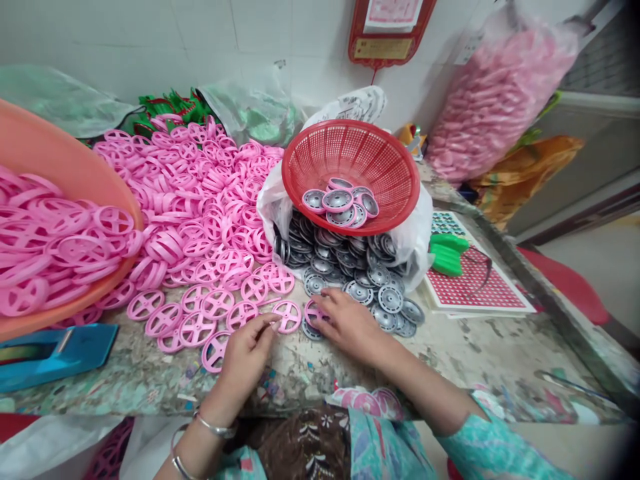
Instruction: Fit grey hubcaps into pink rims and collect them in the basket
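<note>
My left hand rests on the table edge, fingers curled, its fingertips pinching the rim of a pink plastic wheel. My right hand lies just to the right, fingers bent down over another pink wheel beside loose silver hubcaps. A big heap of pink wheels spreads behind both hands. Silver hubcaps fill a white plastic bag, and a few lie in the red basket on top of it.
An orange basin full of pink wheels stands at the left. A blue tape dispenser lies at the front left. Green parts rest on a red dotted sheet at the right. A large bag of pink pieces leans at the back right.
</note>
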{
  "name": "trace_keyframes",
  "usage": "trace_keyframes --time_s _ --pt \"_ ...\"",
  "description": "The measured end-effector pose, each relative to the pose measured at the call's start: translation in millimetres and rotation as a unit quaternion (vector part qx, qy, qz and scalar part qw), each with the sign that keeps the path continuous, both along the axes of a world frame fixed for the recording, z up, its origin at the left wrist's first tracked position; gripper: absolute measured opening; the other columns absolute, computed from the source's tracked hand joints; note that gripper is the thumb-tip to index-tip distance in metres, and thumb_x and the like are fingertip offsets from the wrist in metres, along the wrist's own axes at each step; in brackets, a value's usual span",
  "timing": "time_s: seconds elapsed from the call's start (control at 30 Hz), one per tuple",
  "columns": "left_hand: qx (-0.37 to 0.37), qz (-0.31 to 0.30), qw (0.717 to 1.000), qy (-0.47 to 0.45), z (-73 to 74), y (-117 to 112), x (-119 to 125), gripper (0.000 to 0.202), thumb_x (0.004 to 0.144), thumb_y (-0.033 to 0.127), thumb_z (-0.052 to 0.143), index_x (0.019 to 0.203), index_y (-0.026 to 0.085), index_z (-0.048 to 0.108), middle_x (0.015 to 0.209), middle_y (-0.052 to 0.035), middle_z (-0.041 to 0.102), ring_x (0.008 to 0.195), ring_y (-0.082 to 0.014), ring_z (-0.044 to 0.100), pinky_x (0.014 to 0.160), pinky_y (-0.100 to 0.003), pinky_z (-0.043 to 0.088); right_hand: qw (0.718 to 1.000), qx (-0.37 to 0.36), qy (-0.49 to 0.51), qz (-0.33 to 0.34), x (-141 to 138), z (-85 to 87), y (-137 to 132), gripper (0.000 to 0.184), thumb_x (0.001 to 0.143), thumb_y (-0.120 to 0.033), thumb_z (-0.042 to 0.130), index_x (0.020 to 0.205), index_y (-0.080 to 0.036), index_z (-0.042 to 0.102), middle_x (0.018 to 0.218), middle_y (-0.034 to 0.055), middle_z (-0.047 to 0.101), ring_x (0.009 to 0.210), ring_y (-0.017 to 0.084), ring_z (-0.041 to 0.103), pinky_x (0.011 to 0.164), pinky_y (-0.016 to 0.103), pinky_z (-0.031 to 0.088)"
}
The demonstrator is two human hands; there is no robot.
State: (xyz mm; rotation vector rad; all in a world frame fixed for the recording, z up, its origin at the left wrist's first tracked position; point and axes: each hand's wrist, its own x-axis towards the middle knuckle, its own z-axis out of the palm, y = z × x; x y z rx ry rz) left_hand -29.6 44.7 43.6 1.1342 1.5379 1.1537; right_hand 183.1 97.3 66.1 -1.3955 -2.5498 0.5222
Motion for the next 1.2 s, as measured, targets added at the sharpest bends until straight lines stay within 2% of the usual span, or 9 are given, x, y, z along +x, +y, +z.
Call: trace_keyframes --time_s 0.07,0.23,0.37,0.53,0.63,0.77,0.87,1.0,1.2 --pt "0.004 0.003 1.0 0.014 0.2 0 -2 0.016 0.07 0.025 0.069 0.086 0.025 0.075 0.093 -0.0032 0.073 0.094 -0.0227 0.062 0.085 -0.03 0.045 0.999 0.012 -0.03 -0.007 -2 -2.7 -3 0.05 0.083 -0.039 0.059 0.127 -0.017 0.052 0.118 0.0154 0.054 0.107 0.028 0.052 0.09 0.041 0.044" --pt "-0.113 -0.017 0.988 -0.107 4.8 -4 15 0.028 0.068 0.03 0.071 0.093 0.019 0.072 0.07 -0.003 0.07 0.056 -0.0165 0.061 0.052 -0.026 0.047 1.0 -0.004 -0.011 -0.013 -6 0.3 -3 0.048 0.079 -0.032 0.063 0.123 -0.014 0.054 0.107 0.0137 0.054 0.099 0.026 0.052 0.088 0.039 0.044" --pt "-0.189 -0.014 0.937 -0.294 7.7 -5 29 0.042 0.066 0.029 0.075 0.105 0.016 0.065 0.074 -0.0046 0.072 0.059 -0.0163 0.066 0.057 -0.028 0.054 0.997 -0.007 0.075 0.034 -10 9.1 -8 0.056 0.076 -0.029 0.066 0.127 -0.016 0.049 0.111 0.0113 0.051 0.103 0.024 0.048 0.09 0.038 0.042" --pt "-0.185 0.069 0.91 -0.364 12.3 2 26 0.015 0.068 0.012 0.071 0.082 0.013 0.064 0.067 -0.0022 0.071 0.055 -0.0139 0.066 0.055 -0.025 0.057 0.98 -0.047 0.181 0.063 -8 10.4 -7 0.046 0.087 -0.033 0.057 0.13 -0.02 0.046 0.115 0.0084 0.053 0.104 0.019 0.05 0.09 0.033 0.043" --pt "-0.17 0.098 0.901 -0.386 15.0 4 17 0.013 0.073 0.007 0.066 0.085 0.013 0.064 0.072 -0.0039 0.072 0.059 -0.0146 0.068 0.058 -0.027 0.059 0.993 -0.017 0.106 0.04 -4 6.8 -6 0.035 0.089 -0.032 0.054 0.12 -0.016 0.054 0.112 0.0107 0.057 0.104 0.021 0.051 0.09 0.036 0.042" --pt "-0.156 0.115 0.888 -0.416 13.8 2 10 0.012 0.079 0.007 0.06 0.089 0.013 0.064 0.078 -0.0054 0.073 0.066 -0.0157 0.069 0.064 -0.031 0.06 0.994 0.028 -0.058 0.093 -7 2.7 -16 0.035 0.084 -0.032 0.06 0.115 -0.016 0.059 0.11 0.0136 0.059 0.1 0.027 0.052 0.086 0.043 0.043" --pt "-0.15 0.103 0.881 -0.437 11.7 1 10 0.012 0.08 0.008 0.06 0.091 0.013 0.064 0.082 -0.0059 0.073 0.071 -0.0169 0.07 0.068 -0.033 0.06 0.993 0.041 -0.061 0.091 -7 -2.2 -18 0.029 0.091 -0.025 0.047 0.116 -0.015 0.059 0.101 0.0137 0.063 0.095 0.025 0.056 0.085 0.041 0.043" --pt "-0.145 0.097 0.878 -0.446 11.8 1 13 0.013 0.078 0.01 0.064 0.09 0.014 0.063 0.082 -0.0053 0.073 0.073 -0.0172 0.07 0.072 -0.035 0.059 0.994 0.042 0.1 -0.002 0 -3.5 -8 0.028 0.095 -0.021 0.037 0.112 -0.014 0.059 0.093 0.0113 0.065 0.087 0.02 0.059 0.079 0.034 0.046" --pt "-0.148 0.041 0.889 -0.432 10.6 -3 29 0.027 0.072 0.014 0.071 0.097 0.016 0.061 0.093 -0.006 0.072 0.075 -0.0181 0.07 0.07 -0.033 0.058 0.909 -0.071 0.388 -0.137 -20 -2.0 -14 0.015 0.089 -0.03 0.052 0.097 -0.02 0.059 0.088 0.0028 0.061 0.078 0.015 0.058 0.069 0.027 0.047"
